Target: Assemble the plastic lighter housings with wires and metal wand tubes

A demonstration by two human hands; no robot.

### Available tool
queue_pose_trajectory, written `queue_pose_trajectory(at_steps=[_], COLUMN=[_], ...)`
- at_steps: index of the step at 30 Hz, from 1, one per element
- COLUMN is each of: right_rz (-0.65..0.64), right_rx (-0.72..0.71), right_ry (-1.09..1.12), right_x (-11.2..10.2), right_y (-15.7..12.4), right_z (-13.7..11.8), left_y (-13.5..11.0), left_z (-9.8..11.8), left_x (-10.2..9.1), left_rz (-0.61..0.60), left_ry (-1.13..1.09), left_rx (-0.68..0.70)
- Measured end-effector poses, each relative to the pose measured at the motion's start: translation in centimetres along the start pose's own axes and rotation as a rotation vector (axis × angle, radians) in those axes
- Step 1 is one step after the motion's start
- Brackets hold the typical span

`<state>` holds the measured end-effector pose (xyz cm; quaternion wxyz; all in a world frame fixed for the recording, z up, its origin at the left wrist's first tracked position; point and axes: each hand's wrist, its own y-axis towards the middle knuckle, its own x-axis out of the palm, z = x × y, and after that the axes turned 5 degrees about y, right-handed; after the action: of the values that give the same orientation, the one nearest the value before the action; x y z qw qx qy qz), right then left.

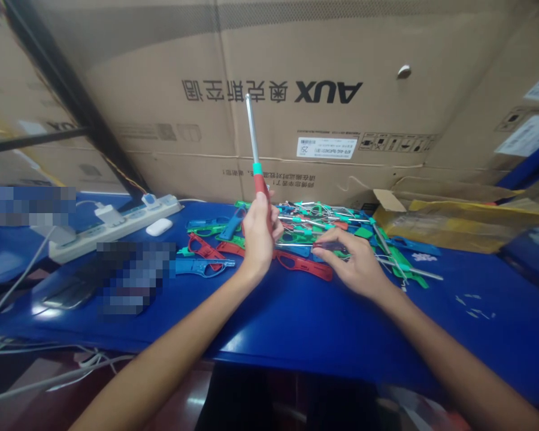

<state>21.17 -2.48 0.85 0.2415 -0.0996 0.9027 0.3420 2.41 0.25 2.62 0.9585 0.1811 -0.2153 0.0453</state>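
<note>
My left hand (258, 233) is wrapped round the red handle of a long-nosed lighter (261, 182). Its metal tube points up, with a green collar at the base. In my right hand (359, 263) is a screwdriver (327, 246), gripped by its dark handle. The screwdriver's shaft points left, its tip reaching the lighter's handle near my left fingers; whether it touches a screw is hidden. Below the shaft lies a red handle shell (308, 267). A blue handle shell (202, 267) rests left of my left wrist. Behind both hands is a heap of lighter parts (303, 222) in green, red and blue, with metal tubes and wires.
A white power strip (117, 226) with plugs and a white earphone case (159, 226) are on the left of the blue table (269, 323). Large cardboard (269, 36) stands behind. An open yellow-taped box (458, 224) sits at the right, with small clear bits (475, 305) before it.
</note>
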Motion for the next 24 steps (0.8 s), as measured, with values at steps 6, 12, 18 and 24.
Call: queue_pose_trajectory(at_steps=[6, 12, 18, 24], right_rz=[-0.047, -0.119, -0.069, -0.098], right_rx=[0.069, 0.111, -0.081, -0.162], right_ry=[-0.115, -0.172, -0.176, -0.512], right_x=[-0.6, 0.0, 0.5, 0.9], right_y=[0.0, 0.1, -0.3, -0.7], right_z=[-0.8, -1.0, -1.1, -1.2], left_y=[-0.5, -0.4, 0.3, 0.6], left_z=[-0.2, 0.0, 0.5, 0.1], left_x=[0.2, 0.2, -0.1, -0.3], left_rz=[-0.017, -0.008, 0.011, 0.039], left_ry=[0.035, 0.043, 0.043, 0.048], left_rx=[0.001, 0.008, -0.005, -0.043])
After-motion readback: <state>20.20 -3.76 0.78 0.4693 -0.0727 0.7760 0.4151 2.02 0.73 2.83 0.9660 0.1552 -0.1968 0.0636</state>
